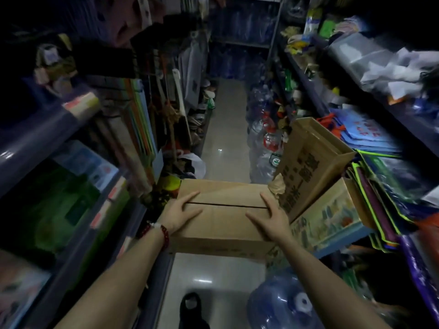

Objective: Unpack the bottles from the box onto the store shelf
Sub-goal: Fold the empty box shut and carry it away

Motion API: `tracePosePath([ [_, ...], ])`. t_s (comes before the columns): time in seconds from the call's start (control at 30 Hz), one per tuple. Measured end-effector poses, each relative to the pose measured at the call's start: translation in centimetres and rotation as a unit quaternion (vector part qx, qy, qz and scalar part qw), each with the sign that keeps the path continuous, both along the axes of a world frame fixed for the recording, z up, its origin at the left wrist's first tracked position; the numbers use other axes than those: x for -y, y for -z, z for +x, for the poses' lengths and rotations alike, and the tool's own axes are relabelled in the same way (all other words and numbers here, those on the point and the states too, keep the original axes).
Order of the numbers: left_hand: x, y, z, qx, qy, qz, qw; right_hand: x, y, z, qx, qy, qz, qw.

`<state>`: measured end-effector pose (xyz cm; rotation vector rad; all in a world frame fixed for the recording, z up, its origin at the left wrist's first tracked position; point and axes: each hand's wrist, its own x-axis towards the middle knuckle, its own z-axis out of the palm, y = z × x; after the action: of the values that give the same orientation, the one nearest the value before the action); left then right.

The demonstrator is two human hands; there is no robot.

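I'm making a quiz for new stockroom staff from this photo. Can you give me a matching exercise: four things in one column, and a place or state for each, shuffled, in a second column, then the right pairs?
Things
1. closed box
2. open box
3. water jug
4. bead bracelet

Places or states
A. on the floor at the lower right, blue and see-through
B. on the left wrist
C. flaps shut, left hand and right hand lying flat on top
D. tilted, resting on the printed carton to the right

Pairs: 1-C, 2-D, 3-A, 4-B
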<state>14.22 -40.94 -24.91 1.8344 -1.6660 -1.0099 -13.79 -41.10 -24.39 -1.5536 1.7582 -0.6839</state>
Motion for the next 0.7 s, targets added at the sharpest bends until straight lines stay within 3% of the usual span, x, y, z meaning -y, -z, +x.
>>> tracePosePath([
  [0.23, 12.6, 1.7, 2.2, 0.039, 0.056, 0.056, 0.996, 10.2, 3.4, 1.9, 0.017, 0.043, 0.041, 0.998],
  [0.37, 17.3, 5.3, 2.7, -0.001, 0.068, 0.103, 0.992, 14.7, 6.7, 2.4, 0.012, 0.055, 0.057, 0.997],
  [0.7, 23.3, 25.6, 4.8, -0.003, 0.007, 0.105, 0.994, 23.3, 25.5, 4.2, 0.002, 0.017, 0.103, 0.994],
])
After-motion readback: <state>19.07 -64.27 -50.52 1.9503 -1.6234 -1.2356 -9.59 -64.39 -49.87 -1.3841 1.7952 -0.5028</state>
